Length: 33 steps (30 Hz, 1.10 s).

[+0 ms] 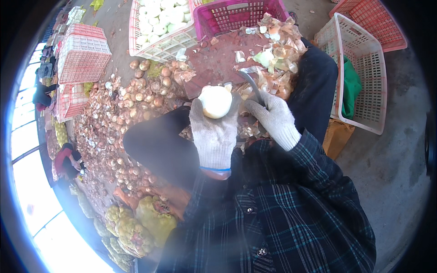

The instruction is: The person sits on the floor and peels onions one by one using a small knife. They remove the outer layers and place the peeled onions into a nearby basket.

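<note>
My left hand [215, 133], in a pale knitted glove, holds a peeled white onion [215, 102] with a scrap of skin at its top. My right hand [275, 119], gloved alike, grips a knife with a curved blade [252, 83] pointing up and left, a little to the right of the onion. Beyond both hands lies a reddish board [213, 63]. Loose onion skins [285, 51] are heaped on its right side, with a partly peeled onion [264, 58] among them. The knife's handle is mostly hidden in the glove.
A crate of peeled onions [167, 39] and a magenta crate [239, 15] stand beyond the board. Unpeeled onions and skins [119, 112] cover the floor at left. A white crate with green cloth [362, 99] is at right, net sacks [131, 232] at lower left. Another person [66, 162] sits far left.
</note>
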Available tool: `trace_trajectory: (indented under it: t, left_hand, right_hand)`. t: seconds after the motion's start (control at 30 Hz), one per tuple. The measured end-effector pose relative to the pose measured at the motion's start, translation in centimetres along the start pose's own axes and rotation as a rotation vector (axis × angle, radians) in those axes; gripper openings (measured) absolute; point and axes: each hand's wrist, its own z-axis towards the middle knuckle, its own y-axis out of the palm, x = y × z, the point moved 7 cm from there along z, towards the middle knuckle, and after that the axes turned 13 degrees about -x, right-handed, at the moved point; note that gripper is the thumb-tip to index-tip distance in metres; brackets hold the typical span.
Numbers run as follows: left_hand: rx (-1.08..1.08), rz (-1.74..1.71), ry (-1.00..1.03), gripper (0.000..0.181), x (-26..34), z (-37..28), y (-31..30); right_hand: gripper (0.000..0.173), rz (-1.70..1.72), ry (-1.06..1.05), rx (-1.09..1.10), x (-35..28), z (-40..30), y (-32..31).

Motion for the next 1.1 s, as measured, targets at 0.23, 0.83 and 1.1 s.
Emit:
trace_trajectory:
  t: [0.23,0.83,1.1]
  left_hand:
    - [-0.011,-0.030,-0.032,0.040,-0.6,-0.8,1.6]
    - [-0.005,-0.261,-0.083,0.054,-1.5,-0.9,1.3]
    - [-0.037,0.098,-0.009,0.035,0.4,-0.8,1.5]
  right_hand:
    - [0.051,-0.037,-0.108,0.043,-4.4,-0.5,-1.1]
    - [0.044,-0.018,-0.082,0.047,-3.3,-0.4,-2.8]
    - [0.026,-0.541,-0.312,0.074,-4.8,-2.4,-0.1]
